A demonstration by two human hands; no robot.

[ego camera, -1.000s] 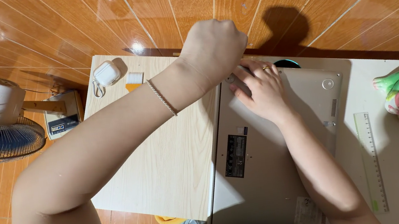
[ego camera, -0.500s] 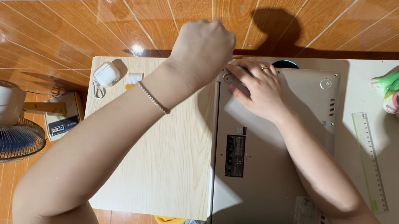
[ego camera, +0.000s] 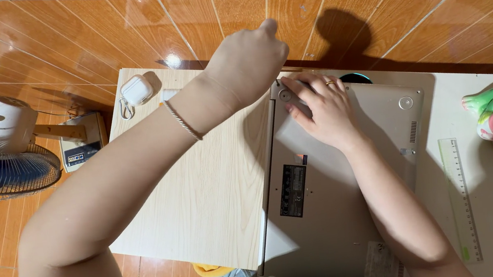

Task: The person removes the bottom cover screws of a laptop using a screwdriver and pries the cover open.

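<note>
The upturned laptop lies lower centre, long axis vertical in frame. The left hand, fingers curled shut, hovers above its upper-left corner; the right hand presses there, fingers spread.

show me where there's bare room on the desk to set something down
The light wooden tabletop is bare between the white earbud case and the upturned silver laptop, under the left forearm. Another bare strip lies right of the clear green ruler. The laptop's top left corner is crowded by the left hand and right hand.
</note>
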